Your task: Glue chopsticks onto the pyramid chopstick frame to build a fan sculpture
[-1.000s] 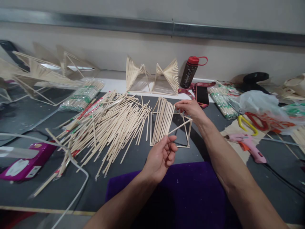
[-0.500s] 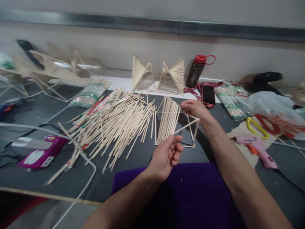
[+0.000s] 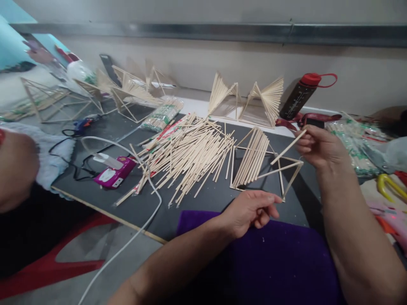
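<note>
My right hand (image 3: 321, 146) is raised at the right, its fingers closed on one end of a wooden stick (image 3: 288, 147). The stick slants down and left above a small wooden stick frame (image 3: 254, 149). Several slats lie side by side in a slanting row (image 3: 252, 156) across the frame's left part. My left hand (image 3: 254, 212) is in front of the frame with nothing visible in it. Its index finger is stretched out close to the frame's near right corner, and the other fingers are loosely bent. Whether it touches the corner, I cannot tell.
Left of the frame lies a pile of loose sticks (image 3: 193, 156). Finished twisted stick shapes (image 3: 267, 101) stand by the wall near a bottle (image 3: 299, 97). A purple power strip (image 3: 115, 171), white cable (image 3: 155, 186) and pink glue gun (image 3: 386, 212) lie around. Another person's arm (image 3: 17, 169) shows at left.
The view has turned left, bringing another person into sight. My right hand has moved right, away from the slat row, with the stick. My left hand has left the row's near end.
</note>
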`<state>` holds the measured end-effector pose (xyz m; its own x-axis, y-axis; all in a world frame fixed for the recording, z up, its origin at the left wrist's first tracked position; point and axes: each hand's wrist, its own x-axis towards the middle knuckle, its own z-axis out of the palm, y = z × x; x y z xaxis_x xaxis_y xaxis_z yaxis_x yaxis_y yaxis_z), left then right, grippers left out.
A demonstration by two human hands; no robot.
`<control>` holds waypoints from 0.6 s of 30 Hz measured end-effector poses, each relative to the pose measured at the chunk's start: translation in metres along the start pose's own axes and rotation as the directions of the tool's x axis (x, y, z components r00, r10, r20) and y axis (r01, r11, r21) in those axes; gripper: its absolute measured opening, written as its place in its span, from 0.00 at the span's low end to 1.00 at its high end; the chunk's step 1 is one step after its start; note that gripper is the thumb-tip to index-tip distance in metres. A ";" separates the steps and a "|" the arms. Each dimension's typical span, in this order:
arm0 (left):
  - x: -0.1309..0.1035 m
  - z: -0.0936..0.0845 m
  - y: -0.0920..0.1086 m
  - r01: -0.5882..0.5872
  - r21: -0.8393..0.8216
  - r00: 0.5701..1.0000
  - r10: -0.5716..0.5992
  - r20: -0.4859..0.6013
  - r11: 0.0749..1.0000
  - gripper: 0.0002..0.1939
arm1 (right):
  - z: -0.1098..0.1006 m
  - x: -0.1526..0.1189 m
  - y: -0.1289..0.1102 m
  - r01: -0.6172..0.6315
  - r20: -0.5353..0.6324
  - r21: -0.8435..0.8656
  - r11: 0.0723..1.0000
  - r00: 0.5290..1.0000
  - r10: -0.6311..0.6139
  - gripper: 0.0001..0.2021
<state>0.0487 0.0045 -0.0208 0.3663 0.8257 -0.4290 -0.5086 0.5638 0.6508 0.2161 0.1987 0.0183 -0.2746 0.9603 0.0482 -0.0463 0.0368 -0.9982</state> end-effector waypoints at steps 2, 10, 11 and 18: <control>-0.004 0.000 0.000 0.018 0.054 0.999 -0.020 0.030 0.998 0.10 | 0.003 -0.007 -0.014 -0.059 0.044 0.146 0.987 0.998 0.054 0.18; -0.019 0.001 0.003 -0.078 0.081 0.996 0.073 0.056 0.994 0.09 | 0.019 -0.051 -0.071 0.120 0.028 0.175 0.977 0.992 -0.127 0.18; -0.021 0.001 0.004 -0.101 0.073 0.994 0.097 0.054 0.992 0.10 | 0.022 -0.057 -0.076 0.146 0.002 0.146 0.978 0.989 -0.148 0.17; -0.034 0.000 0.017 -0.285 0.110 0.958 0.283 0.040 0.952 0.13 | 0.050 -0.093 -0.081 0.173 0.090 -0.095 0.980 0.982 -0.164 0.08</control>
<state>0.0276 -0.0142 0.0045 0.2383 0.9499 -0.2022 -0.5028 0.2988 0.8111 0.1975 0.0926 0.0965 -0.3486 0.9124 0.2145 -0.0018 0.2282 -0.9736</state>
